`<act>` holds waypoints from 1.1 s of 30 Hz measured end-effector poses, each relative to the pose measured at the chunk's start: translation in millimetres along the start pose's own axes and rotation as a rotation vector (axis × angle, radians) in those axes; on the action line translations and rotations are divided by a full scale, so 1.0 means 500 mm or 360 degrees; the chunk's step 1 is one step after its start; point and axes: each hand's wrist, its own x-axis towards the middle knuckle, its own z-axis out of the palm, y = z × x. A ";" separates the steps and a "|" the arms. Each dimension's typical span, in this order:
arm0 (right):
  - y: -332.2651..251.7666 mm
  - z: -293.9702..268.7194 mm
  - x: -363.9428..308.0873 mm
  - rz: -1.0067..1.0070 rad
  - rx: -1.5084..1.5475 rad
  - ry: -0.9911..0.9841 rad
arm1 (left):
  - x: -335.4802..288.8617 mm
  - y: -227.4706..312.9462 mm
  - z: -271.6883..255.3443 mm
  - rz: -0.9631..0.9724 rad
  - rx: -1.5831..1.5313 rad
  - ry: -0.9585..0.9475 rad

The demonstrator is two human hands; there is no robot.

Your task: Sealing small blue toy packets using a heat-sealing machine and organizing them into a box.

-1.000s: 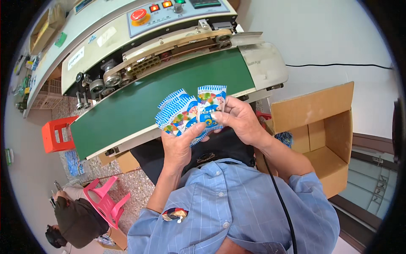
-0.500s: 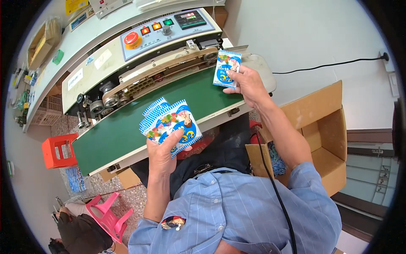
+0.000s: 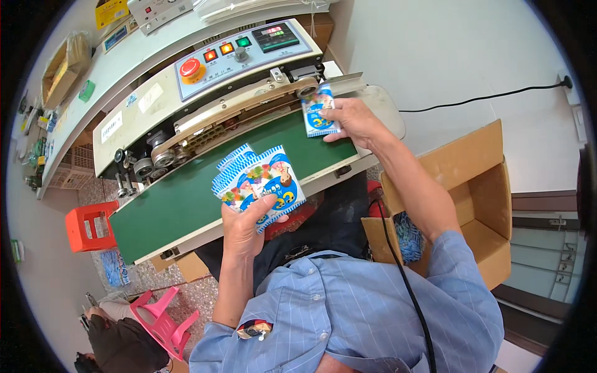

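Several blue-and-white candy packets [image 3: 283, 177] with striped ends are fanned out in my left hand [image 3: 244, 227], the thumb pressed across their fronts. My right hand [image 3: 353, 121] pinches a single packet [image 3: 320, 118] by its right side. The top of that packet is at the right end of the band sealer [image 3: 242, 102], partly hidden under its edge by the roller. Below both hands runs the sealer's green conveyor belt [image 3: 168, 214]. My left hand is over the belt's front edge.
An open cardboard box [image 3: 463, 186] stands at my right, with blue striped packets [image 3: 408, 239] beside its flap. A black cable [image 3: 404, 267] hangs across my shirt. At the left are a red stool [image 3: 90, 227], a pink chair [image 3: 163, 320] and another person [image 3: 124, 339].
My right hand has moved left and slightly down, bringing its packet to the sealer's right end. The left hand with its packets has shifted slightly right.
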 end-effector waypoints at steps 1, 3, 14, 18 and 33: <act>0.002 0.011 0.008 0.0025 0.0017 -0.0031 | 0.003 -0.001 0.004 0.0013 0.0017 0.0006; 0.000 0.037 0.013 0.0049 -0.0018 -0.0074 | 0.007 -0.001 0.008 0.0030 0.0034 0.0030; 0.067 0.125 -0.140 -0.0345 0.0140 -0.0727 | 0.034 -0.024 0.024 0.0011 0.0080 0.0071; 0.046 0.102 -0.140 -0.0211 0.0366 -0.0294 | 0.036 -0.030 0.012 0.0008 0.0191 0.0130; 0.005 0.015 -0.003 0.0021 0.0120 0.0090 | 0.035 -0.014 0.011 0.0046 0.0212 0.0129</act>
